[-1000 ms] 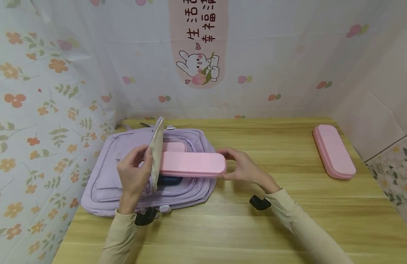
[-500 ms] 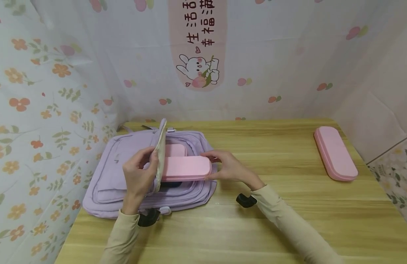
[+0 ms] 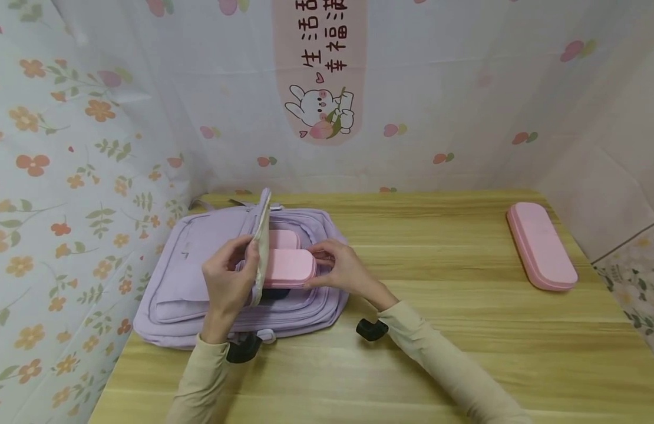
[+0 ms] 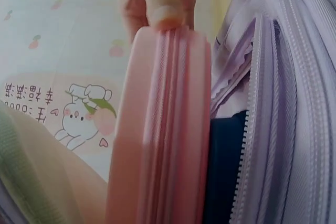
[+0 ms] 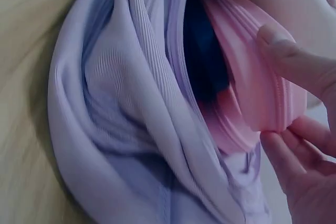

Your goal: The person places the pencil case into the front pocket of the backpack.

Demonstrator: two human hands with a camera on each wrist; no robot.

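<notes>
A lilac backpack (image 3: 200,253) lies flat on the table, its front pocket unzipped. My left hand (image 3: 228,277) pinches the pocket's raised flap (image 3: 263,247), whose inner side is cream. Between thumb and fingers, my right hand (image 3: 340,268) grips the end of a pink zippered pencil case (image 3: 291,266); its other end is hidden behind the flap. Beneath and behind it, another pink case (image 3: 284,239) sits in the pocket. A dark blue item (image 4: 226,166) lies beside the held case in the left wrist view, inside the zipper's edge.
Another pink pencil case (image 3: 541,246) lies at the right end of the wooden table (image 3: 438,265). A printed cloth (image 3: 412,88) hangs behind the table, and a flowered one (image 3: 67,235) hangs at the left. Black wrist mounts (image 3: 372,330) hang beneath the sleeves.
My right hand has moved left, sliding the pencil case farther under the flap, so less of it shows. My left hand keeps holding the flap up, almost in place.
</notes>
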